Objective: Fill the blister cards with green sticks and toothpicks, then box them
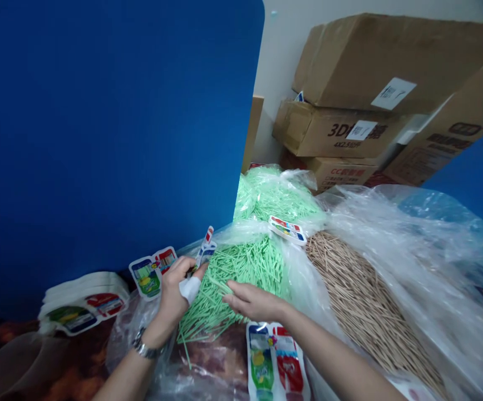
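Observation:
My left hand (177, 289), with a watch on the wrist and white tape on the thumb, is closed on a small printed packet (205, 249) held upright over a pile of green sticks (241, 273). My right hand (252, 301) rests on the green sticks with its fingers pinched on a few of them. The sticks lie in an open clear plastic bag (291, 262). Another printed packet (152, 273) stands just left of my left hand.
A stack of flat printed packets (83, 303) lies at the left. More packets (275, 362) lie near my right forearm, and a small stack (288, 229) sits on the bags. Brown sticks (362, 301) fill a bag at right. A blue partition (112, 133) and cardboard boxes (375, 83) stand behind.

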`<state>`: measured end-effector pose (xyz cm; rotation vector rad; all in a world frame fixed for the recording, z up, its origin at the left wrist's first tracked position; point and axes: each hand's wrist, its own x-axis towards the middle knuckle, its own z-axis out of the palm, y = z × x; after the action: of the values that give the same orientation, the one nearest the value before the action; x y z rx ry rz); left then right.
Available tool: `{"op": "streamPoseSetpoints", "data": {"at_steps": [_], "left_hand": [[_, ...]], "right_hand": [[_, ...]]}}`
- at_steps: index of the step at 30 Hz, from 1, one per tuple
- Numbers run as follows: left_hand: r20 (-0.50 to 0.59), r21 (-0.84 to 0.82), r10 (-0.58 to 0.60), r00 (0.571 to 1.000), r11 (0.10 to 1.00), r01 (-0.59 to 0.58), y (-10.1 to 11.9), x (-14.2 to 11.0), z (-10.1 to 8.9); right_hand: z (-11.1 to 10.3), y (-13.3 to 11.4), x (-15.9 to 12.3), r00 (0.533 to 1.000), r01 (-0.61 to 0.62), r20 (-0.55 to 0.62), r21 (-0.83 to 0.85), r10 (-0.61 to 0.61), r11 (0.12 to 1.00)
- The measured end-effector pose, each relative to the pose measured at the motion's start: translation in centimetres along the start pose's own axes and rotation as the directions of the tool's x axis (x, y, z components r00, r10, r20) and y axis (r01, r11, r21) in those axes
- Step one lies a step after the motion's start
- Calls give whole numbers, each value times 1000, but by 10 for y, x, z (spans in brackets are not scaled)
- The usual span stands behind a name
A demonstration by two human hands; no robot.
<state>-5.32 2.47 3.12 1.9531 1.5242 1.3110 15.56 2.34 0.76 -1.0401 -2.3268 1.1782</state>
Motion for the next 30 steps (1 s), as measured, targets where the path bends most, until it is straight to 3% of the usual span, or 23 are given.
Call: {"op": "streamPoseSetpoints", "data": {"at_steps": [2, 4, 9, 11, 14, 16, 18, 21, 24, 27, 30], "left_hand": [[38, 24, 51, 998, 998, -52, 2, 3, 10], [97, 31, 72, 993, 997, -75, 5, 1, 20], [163, -3, 48, 986, 999, -48, 11, -8, 31], [154, -32, -25, 988, 999, 30, 8, -11, 30], [167, -87, -148, 975, 983, 164, 2, -16, 30], [184, -103, -190, 964, 972, 212, 0, -22, 32], [197, -109, -187, 962, 971, 211, 0, -30, 37], [204, -121, -120, 972, 982, 147, 5, -42, 47], [201, -124, -31, 979, 991, 57, 13, -52, 54], [208, -153, 52, 977, 988, -20, 22, -55, 56], [208, -181, 113, 972, 981, -76, 28, -56, 56]], "right_hand": [[-1, -1, -5, 993, -92, 100, 308, 63, 947], [1, 0, -7, 979, -180, 173, 478, 109, 860], [3, 0, -13, 959, -246, 256, 530, 123, 812], [1, 1, -18, 965, -261, 189, 631, 182, 730], [-3, 2, -25, 950, -212, 48, 823, 307, 527], [-9, -2, -26, 931, -77, -78, 913, 357, 402], [-17, -12, -25, 902, 102, -228, 937, 366, 334], [-28, -35, -23, 834, 296, -424, 884, 354, 363], [-32, -57, -21, 746, 423, -607, 750, 275, 508], [-29, -67, -19, 676, 476, -718, 597, 166, 646], [-22, -68, -17, 659, 453, -741, 530, 131, 717]]}}
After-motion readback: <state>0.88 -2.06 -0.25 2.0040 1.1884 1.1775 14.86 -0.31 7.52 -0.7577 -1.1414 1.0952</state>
